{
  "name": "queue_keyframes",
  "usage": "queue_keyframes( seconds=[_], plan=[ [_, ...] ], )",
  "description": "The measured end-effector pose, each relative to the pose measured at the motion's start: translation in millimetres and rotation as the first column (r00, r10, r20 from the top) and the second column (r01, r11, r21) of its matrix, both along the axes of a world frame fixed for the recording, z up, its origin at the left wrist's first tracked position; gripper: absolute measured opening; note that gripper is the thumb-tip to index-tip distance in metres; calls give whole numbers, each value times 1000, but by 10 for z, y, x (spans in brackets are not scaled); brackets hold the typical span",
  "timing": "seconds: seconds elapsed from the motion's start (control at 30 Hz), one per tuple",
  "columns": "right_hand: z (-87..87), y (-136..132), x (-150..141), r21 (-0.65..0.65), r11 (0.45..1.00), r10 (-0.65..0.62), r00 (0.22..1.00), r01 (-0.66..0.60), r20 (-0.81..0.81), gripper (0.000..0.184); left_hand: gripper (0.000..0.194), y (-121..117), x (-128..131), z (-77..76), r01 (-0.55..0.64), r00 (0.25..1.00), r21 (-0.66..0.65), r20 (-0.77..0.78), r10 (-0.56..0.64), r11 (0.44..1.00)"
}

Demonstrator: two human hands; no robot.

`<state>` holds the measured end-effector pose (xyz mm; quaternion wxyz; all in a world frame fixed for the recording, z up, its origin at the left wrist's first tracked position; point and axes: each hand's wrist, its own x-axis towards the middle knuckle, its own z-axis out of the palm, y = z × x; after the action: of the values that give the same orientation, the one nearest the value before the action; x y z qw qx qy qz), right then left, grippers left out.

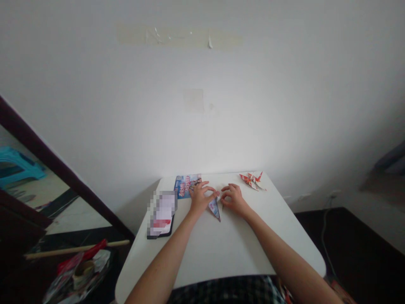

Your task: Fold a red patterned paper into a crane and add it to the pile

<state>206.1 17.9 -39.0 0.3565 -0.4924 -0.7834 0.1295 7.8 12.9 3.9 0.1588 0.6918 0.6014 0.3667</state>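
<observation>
Well, a small folded paper (214,209) is on the white table (221,249), near the middle, with its sharp tip pointing to the near side. The left hand (201,198) is at its top, with the tip of a finger or thumb touching it. Some of its other fingers are spread out, and I cannot tell if it pinches the paper. The right hand (234,199) is just to the right, with its fingers curled and the tips close to the thumb. I cannot tell if it holds anything.

A blue printed sheet (183,188) lies flat at the far left of the table, partly behind the left hand. Nearer, on the left side, is a phone (164,213) with a blurry, blocky screen. An orange and white folded paper shape (252,181) sits at the far right, with pointy bits sticking out.

The plain wall (202,139) is at the far side of the table. On the floor at the near left are a long stick (117,243) and a clear plastic bag (60,285). A blue plastic thing (23,169) shows at the far left.
</observation>
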Motion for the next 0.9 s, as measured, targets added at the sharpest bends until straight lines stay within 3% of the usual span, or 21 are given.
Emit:
queue_keyframes(
  seconds=[0.67, 0.9],
  plan=[
    [69, -35, -15, 14, 1000, 14, 1000, -14, -17, 8, 7, 7, 10, -12, -23, 999, -62, -31, 21, 998],
    [-23, 52, 3, 42, 999, 6, 995, -1, -100, 9, 7, 18, 21, -42, -4, 1000, -39, -16, 4, 999]
  ],
)
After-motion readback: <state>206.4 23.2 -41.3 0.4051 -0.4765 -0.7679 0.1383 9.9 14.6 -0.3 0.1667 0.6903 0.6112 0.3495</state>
